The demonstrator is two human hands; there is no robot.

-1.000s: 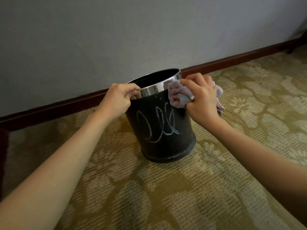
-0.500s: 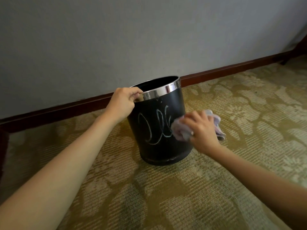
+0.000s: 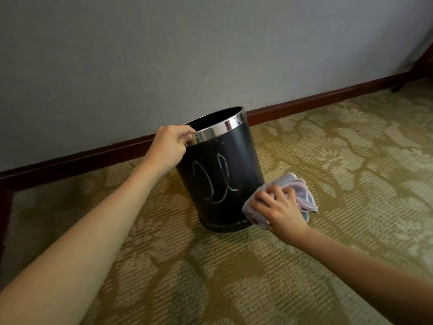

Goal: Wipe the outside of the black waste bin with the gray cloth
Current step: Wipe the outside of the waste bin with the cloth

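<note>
The black waste bin (image 3: pixel 232 165) stands on the carpet near the wall, tilted slightly to the left, with a shiny chrome band around its rim. Pale looped chalk-like marks show on its front side. My left hand (image 3: pixel 169 146) grips the rim at its left edge. My right hand (image 3: pixel 278 209) holds the bunched gray cloth (image 3: pixel 302 193) against the bin's lower right side, close to the base. Part of the cloth sticks out behind my fingers.
Patterned olive and beige carpet (image 3: pixel 234 277) covers the floor. A dark wooden baseboard (image 3: pixel 316 102) runs along the gray wall (image 3: pixel 210 55) just behind the bin. A dark furniture leg (image 3: pixel 412 73) shows at the far right.
My right hand has dragged the cloth down the bin's right side from the rim to near the base, erasing the rightmost marks. My left hand has kept its hold on the rim.
</note>
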